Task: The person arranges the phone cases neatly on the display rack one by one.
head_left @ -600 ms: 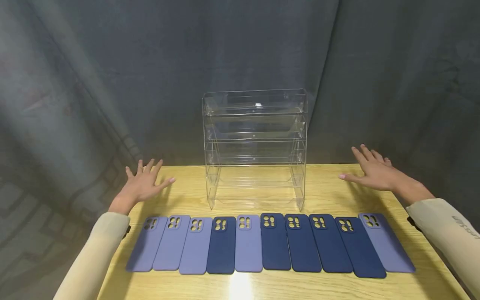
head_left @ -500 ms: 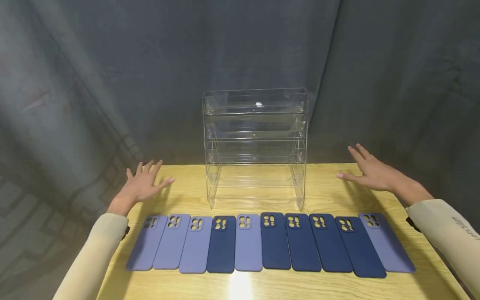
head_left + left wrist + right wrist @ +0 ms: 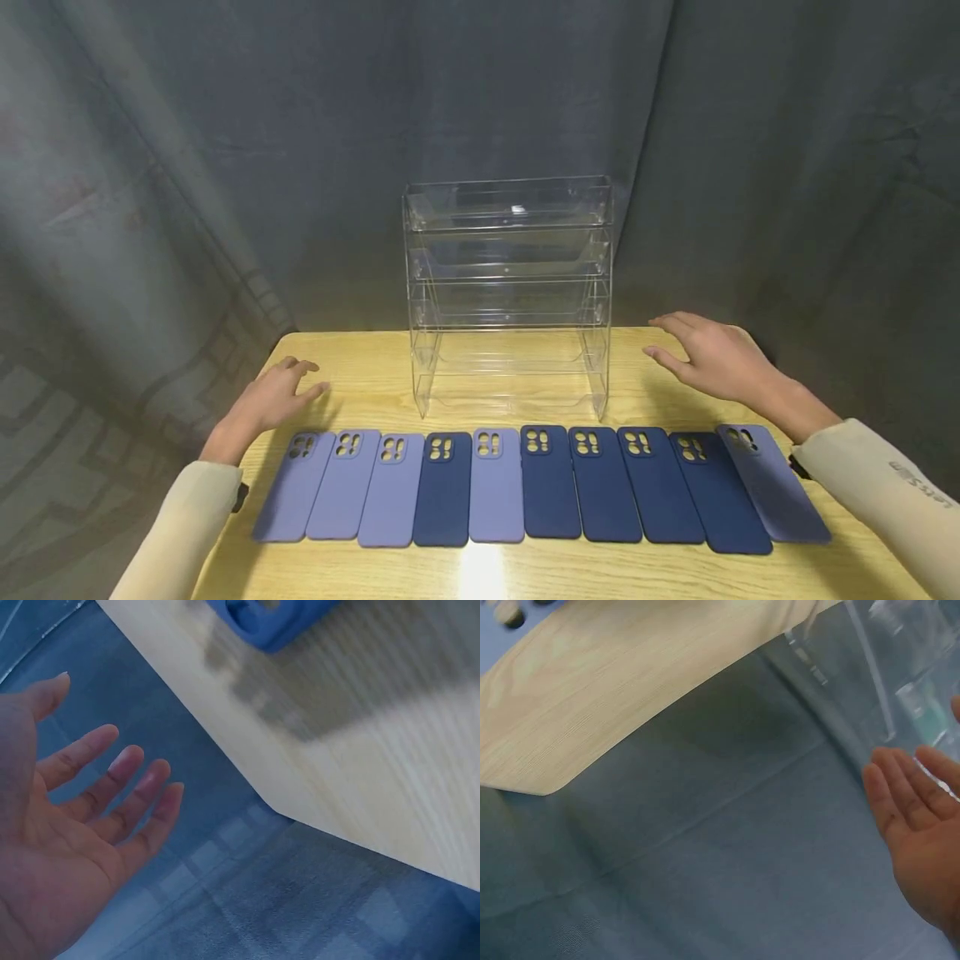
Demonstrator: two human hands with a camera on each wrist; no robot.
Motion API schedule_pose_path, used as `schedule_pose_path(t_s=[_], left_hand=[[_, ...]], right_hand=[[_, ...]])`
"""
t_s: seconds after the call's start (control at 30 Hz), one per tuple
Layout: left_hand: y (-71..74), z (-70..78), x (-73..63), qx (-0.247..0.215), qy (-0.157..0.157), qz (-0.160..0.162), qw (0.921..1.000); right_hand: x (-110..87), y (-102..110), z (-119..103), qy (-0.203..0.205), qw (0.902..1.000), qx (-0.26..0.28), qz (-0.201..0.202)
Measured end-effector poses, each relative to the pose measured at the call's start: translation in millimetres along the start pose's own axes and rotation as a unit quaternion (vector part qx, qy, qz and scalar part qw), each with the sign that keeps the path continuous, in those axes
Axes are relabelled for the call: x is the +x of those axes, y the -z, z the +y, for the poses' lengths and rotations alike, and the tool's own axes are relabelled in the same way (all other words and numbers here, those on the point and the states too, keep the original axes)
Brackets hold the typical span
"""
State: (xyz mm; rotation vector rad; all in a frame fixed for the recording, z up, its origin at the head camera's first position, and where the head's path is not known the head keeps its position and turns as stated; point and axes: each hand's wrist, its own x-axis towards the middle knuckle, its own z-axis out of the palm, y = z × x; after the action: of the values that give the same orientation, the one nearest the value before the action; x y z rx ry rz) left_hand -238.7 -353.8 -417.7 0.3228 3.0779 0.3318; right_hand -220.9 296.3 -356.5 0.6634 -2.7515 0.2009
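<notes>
My left hand (image 3: 272, 398) hovers above the table's left side, fingers loosely bent, holding nothing; in the left wrist view its palm (image 3: 67, 855) faces the camera. Nearest to it lies a lilac phone case (image 3: 292, 496) at the row's left end. Over the right side, my right hand (image 3: 716, 358) holds nothing, its fingers relaxed and pointing toward the clear tiered acrylic rack (image 3: 510, 275). Beneath that arm is another lilac phone case (image 3: 780, 492). Between these ends several navy phone cases (image 3: 442, 500) and lilac ones lie flat, side by side, camera cutouts toward the rack.
The clear rack stands upright behind the row, near the back edge of the wooden table (image 3: 360, 358). A dark grey curtain (image 3: 337, 167) hangs behind and beside the table. A bright light reflection shows at the front.
Both hands have come closer to the front and their spread fingers have relaxed. The right hand has also shifted left toward the rack. The cases and rack stay in place.
</notes>
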Motion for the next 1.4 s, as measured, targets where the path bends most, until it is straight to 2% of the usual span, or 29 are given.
schedule_pose_path(t_s=[0.23,0.43,0.57,0.73,0.83,0.93,1.03,1.17,1.3,1.4], left_hand=[[-5.1,8.3,-22.8,-0.026,0.001,0.013,0.9996],[-9.4,10.4,-40.1,-0.03,0.011,0.019,0.9993],[-14.0,8.2,-51.4,-0.027,0.015,0.026,0.9992],[-17.5,8.9,-65.2,-0.027,0.019,0.042,0.9986],[-18.7,10.9,-72.3,-0.033,0.017,0.053,0.9979],[-21.2,12.6,-79.5,-0.046,0.017,0.058,0.9971],[-26.0,13.1,-87.7,-0.056,0.028,0.056,0.9965],[-31.7,13.1,-96.6,-0.062,0.042,0.056,0.9956],[-36.8,13.8,-101.6,-0.062,0.04,0.072,0.9946],[-40.5,14.2,-103.9,-0.058,0.032,0.082,0.9944]], right_hand=[[-1.8,-8.2,-25.4,0.078,0.9931,0.011,0.087],[-5.3,-18.4,-37.7,0.113,0.9873,0.026,0.108],[-8.1,-26.1,-44.0,0.106,0.9877,0.039,0.108],[-8.0,-31.8,-48.9,0.077,0.9872,0.059,0.127],[-6.0,-32.2,-50.3,0.05,0.9864,0.082,0.134],[-3.6,-30.6,-51.5,0.005,0.9838,0.134,0.119],[-0.4,-29.1,-50.9,-0.055,0.9729,0.207,0.087],[5.4,-28.7,-43.5,-0.128,0.9497,0.284,0.031],[12.6,-31.0,-30.9,-0.169,0.9262,0.336,-0.019],[19.5,-35.6,-22.4,-0.181,0.8993,0.395,-0.045]])
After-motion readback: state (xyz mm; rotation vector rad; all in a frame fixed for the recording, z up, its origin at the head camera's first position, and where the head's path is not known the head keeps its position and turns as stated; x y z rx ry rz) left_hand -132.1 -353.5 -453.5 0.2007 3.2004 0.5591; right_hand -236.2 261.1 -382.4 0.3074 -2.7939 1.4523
